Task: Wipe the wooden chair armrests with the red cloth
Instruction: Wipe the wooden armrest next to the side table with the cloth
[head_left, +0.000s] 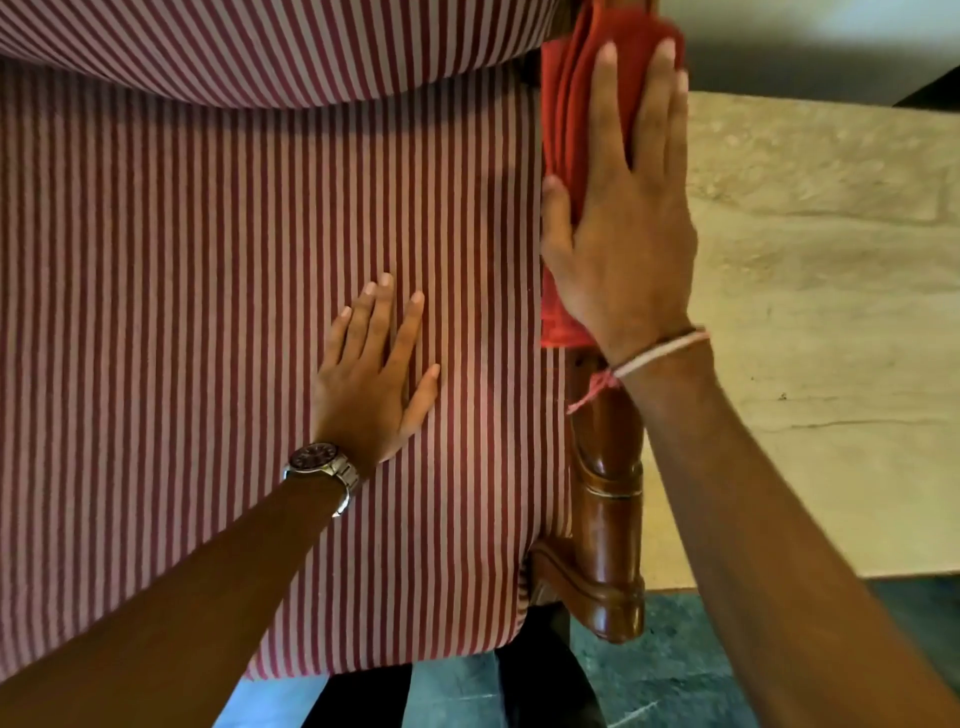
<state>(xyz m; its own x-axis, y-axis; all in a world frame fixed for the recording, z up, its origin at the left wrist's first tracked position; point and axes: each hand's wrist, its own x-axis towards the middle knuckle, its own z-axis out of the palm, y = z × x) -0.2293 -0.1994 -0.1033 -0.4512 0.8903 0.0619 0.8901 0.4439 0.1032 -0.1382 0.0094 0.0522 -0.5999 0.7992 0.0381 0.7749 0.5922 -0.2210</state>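
We press the red cloth flat on the wooden armrest with our right hand, palm open. Left hand rests released on the striped seat cushion. Risk: cloth bunches, slides off armrest edge.

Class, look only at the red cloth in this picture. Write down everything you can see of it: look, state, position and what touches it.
The red cloth is a plain, soft-looking fabric, folded into several layers with long creases showing. It lies stretched along the wooden armrest at the chair's right side, covering its far part, beside the striped seat cushion. The right hand presses flat on top of it, fingers spread. Its near edge ends by the wrist.
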